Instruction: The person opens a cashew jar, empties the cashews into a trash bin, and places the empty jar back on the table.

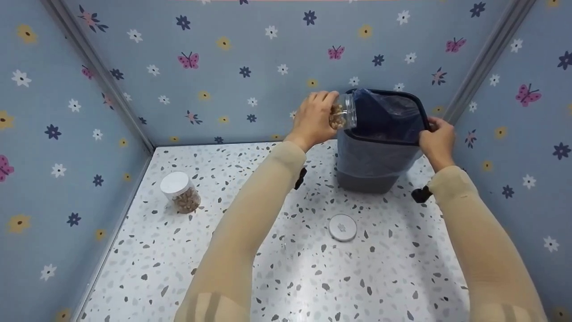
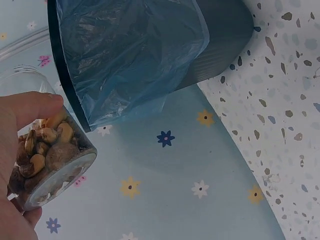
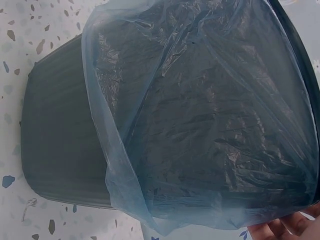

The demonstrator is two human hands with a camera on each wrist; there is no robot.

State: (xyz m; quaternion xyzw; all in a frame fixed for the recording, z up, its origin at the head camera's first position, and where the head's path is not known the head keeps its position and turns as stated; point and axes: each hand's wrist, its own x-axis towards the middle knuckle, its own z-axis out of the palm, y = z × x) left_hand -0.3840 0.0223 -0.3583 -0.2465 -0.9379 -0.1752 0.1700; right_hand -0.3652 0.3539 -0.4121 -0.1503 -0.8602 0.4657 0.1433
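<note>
My left hand (image 1: 314, 117) grips a clear jar (image 1: 344, 112), tipped on its side with its uncapped mouth over the left rim of a grey trash bin (image 1: 366, 182). Brown pieces that look like small dried mushrooms (image 2: 52, 142) lie inside the jar, near its base in the left wrist view. A thin translucent blue bag (image 3: 200, 115) lines the bin and folds down over its outside. At the right side of the bin, my right hand (image 1: 438, 141) holds the dark rim between thumb and fingers. The bin's floor is hidden.
A second jar (image 1: 186, 199) with a white lid and brown contents stands at the left of the speckled table (image 1: 286, 268). A loose white lid (image 1: 342, 227) lies in front of the bin. Flower-patterned panels (image 1: 250, 58) enclose the back and both sides.
</note>
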